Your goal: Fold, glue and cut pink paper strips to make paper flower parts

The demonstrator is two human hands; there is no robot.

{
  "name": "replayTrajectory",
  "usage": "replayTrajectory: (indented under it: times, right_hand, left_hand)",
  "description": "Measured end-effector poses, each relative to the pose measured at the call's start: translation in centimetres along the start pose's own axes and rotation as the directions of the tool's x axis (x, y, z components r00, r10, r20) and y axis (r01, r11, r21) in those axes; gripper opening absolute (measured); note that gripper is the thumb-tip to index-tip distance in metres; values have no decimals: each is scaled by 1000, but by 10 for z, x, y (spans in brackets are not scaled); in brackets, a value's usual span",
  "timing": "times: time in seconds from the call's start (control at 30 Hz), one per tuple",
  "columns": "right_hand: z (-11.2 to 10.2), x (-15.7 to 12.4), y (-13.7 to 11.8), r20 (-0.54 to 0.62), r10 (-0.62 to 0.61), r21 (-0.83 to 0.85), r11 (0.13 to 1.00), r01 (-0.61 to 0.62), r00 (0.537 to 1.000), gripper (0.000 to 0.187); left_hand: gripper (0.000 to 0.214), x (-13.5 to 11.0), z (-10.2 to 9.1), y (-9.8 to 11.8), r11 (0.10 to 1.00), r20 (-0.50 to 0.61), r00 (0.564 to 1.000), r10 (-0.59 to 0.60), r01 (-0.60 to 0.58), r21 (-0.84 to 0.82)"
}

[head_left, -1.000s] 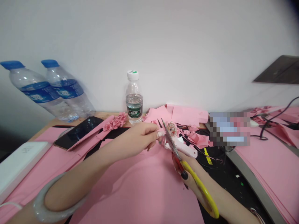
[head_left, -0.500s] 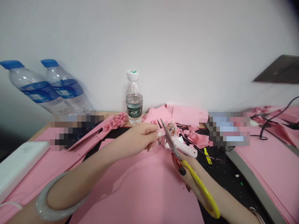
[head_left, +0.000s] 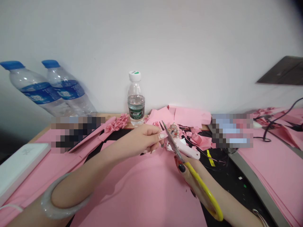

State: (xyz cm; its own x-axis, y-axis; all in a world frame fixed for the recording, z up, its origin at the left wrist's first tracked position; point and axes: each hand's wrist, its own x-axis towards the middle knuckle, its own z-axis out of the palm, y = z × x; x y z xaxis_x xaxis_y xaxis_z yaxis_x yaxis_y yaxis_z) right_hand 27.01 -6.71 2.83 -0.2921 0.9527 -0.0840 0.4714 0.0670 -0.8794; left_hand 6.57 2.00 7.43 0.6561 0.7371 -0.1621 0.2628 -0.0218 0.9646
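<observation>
- Two hands are working over a large pink sheet [head_left: 142, 192] that is lying on the table, all of it seen from the head camera.
- The left hand [head_left: 144, 139] is reaching in from the left. Its thumb and fingertips are pressing together on a small pink scrap [head_left: 166, 135] right at the scissor blades, though the scrap is too small to make out clearly.
- A pale bangle [head_left: 59, 205] is sitting on that forearm.
- The right hand [head_left: 193, 176] is gripping yellow-handled scissors [head_left: 201, 186], with the fingers curling around the handle and a dark-painted thumbnail on top. The blades are standing slightly parted, pointing up and away toward the scrap.
- A white glue gun [head_left: 188, 150] is lying just behind the blades among crumpled pink offcuts [head_left: 199, 138].
- A small water bottle [head_left: 136, 101] is standing upright against the wall, with paper roses [head_left: 117, 123] just to its left.
- Two bigger blue-capped bottles [head_left: 47, 90] are standing at the far left.
- A white box [head_left: 16, 164] is resting at the left edge, and a black cable [head_left: 272, 126] is trailing on the right.
</observation>
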Motion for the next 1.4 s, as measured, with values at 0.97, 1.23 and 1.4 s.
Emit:
replayTrajectory:
  times: [0.97,1.23,1.4]
  right_hand:
    - [-36,6,-3,-303,18,-197,977,-81,953,42]
    - [-94,13,10,-449,-105,-609,763,-218,887,16]
    - [-123,33,35,-437,-202,-752,617,-233,877,23]
  left_hand:
    - [39,-5,-14,4,981,18,1000,-6,3,192]
    - [48,-2,-14,6,971,85,990,-108,87,225]
    - [48,-1,-13,3,990,140,984,-109,94,109]
